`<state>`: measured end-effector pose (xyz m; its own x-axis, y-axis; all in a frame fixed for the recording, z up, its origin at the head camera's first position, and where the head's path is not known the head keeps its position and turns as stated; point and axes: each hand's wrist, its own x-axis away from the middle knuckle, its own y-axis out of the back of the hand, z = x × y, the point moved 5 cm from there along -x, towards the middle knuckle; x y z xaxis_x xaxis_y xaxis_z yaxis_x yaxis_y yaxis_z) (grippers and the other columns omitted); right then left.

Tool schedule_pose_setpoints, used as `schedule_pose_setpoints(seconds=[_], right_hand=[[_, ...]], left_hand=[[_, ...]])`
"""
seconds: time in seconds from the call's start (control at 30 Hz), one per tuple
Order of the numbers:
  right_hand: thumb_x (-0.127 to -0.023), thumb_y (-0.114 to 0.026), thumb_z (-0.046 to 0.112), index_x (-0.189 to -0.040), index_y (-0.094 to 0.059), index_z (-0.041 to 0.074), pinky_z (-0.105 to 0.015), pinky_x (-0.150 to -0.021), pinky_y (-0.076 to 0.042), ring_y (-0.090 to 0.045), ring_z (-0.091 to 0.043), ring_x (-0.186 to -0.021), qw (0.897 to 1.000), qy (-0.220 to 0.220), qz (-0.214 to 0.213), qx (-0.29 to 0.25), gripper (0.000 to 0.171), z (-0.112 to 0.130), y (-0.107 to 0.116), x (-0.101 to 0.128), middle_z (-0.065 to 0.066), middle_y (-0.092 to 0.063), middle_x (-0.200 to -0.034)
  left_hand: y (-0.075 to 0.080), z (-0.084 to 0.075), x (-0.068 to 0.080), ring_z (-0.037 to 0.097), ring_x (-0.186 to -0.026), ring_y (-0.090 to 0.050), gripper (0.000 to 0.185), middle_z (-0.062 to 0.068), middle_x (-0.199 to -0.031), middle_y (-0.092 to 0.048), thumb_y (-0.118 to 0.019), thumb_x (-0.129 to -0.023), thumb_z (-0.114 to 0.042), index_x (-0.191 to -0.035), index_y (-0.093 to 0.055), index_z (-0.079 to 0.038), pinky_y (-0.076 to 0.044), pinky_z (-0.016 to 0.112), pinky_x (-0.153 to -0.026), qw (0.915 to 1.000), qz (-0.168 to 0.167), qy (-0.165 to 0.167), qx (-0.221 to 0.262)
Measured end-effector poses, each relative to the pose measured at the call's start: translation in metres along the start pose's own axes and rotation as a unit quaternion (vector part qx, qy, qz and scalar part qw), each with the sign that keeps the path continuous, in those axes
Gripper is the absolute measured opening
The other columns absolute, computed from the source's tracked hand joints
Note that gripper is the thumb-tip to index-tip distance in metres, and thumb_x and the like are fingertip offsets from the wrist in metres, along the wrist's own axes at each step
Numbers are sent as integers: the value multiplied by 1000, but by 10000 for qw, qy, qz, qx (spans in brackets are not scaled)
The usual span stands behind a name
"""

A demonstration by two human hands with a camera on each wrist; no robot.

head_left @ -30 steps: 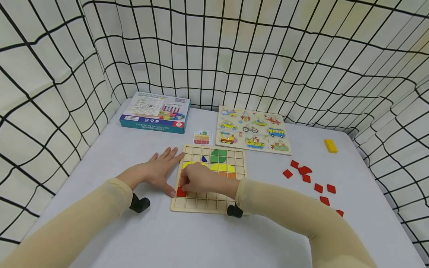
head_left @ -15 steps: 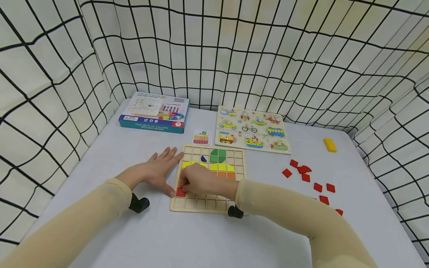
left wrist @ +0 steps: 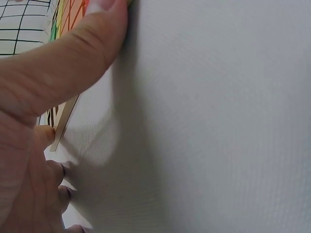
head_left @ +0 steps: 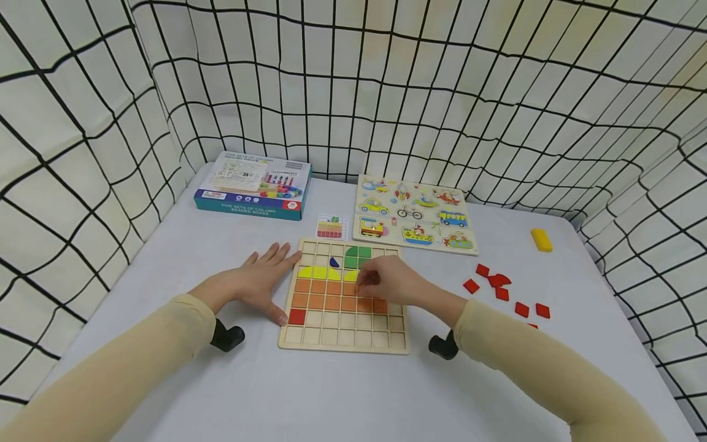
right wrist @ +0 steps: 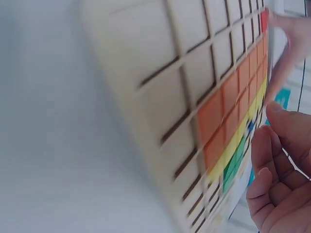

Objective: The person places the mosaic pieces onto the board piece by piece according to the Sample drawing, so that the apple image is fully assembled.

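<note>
A wooden grid board (head_left: 342,334) lies in front of me, filled with green (head_left: 353,256), blue, yellow (head_left: 317,272) and orange tiles (head_left: 326,294). One red tile (head_left: 296,316) sits in its left column. My left hand (head_left: 259,279) lies flat on the table against the board's left edge, with the thumb (left wrist: 63,63) beside the red tile. Over the right side of the orange rows my right hand (head_left: 386,281) hovers with its fingers (right wrist: 282,170) loosely curled, and I see nothing in it. The right wrist view shows the board (right wrist: 160,97) close up.
Several loose red tiles (head_left: 499,282) lie on the table to the right of the board, with a yellow block (head_left: 542,240) beyond them. A vehicle puzzle (head_left: 414,215), a small pattern card (head_left: 331,227) and a blue box (head_left: 251,184) sit behind. Checked cloth walls surround the table.
My right hand has left the red tile at the board's lower left and moved right across the board, uncovering the orange rows. The left hand has stayed put.
</note>
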<state>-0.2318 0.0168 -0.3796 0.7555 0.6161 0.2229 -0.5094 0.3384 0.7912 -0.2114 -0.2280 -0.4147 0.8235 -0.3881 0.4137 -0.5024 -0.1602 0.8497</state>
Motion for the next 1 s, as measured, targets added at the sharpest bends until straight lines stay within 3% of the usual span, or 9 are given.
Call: schedule_pose_setpoints(seconds=[0.3,0.5,0.8,1.0], right_hand=[[-92,-76,12,-105,-74,9,-28,-79,-53,-59,-19,-89,9950,-739,-668,-64,13,-92,46,57,-3,-69,-94],[-93,-74,12,-113,-73,6,-28,-76,-53,-60,-22,-93,9886,-1312,-736,-12,20,-143,63,86,-9,-70,-103],[-91,-78,12,-122,-69,3,-37,-85,-58,-59,-29,-102,9845,-1604,-646,307,34,-167,69,102,-17,-67,-117],[-91,-77,14,-119,-66,-2,-39,-85,-59,-61,-29,-99,9786,-1934,-651,268,34,-173,66,103,-17,-68,-109]], left_hand=[[0,-1,2,50,-157,3,135,24,-171,-2,-89,-65,-60,-165,-14,-9,-3,75,-121,10000,-18,13,3],[0,-2,2,49,-157,4,135,24,-172,-2,-89,-65,-60,-165,-14,-9,-2,74,-121,10000,-21,10,2],[0,-2,1,49,-157,5,135,24,-172,-1,-89,-65,-59,-165,-14,-9,-2,74,-121,10000,-13,25,28],[0,-1,1,49,-157,5,135,24,-171,-1,-89,-65,-59,-165,-13,-8,-2,74,-121,10000,4,14,4]])
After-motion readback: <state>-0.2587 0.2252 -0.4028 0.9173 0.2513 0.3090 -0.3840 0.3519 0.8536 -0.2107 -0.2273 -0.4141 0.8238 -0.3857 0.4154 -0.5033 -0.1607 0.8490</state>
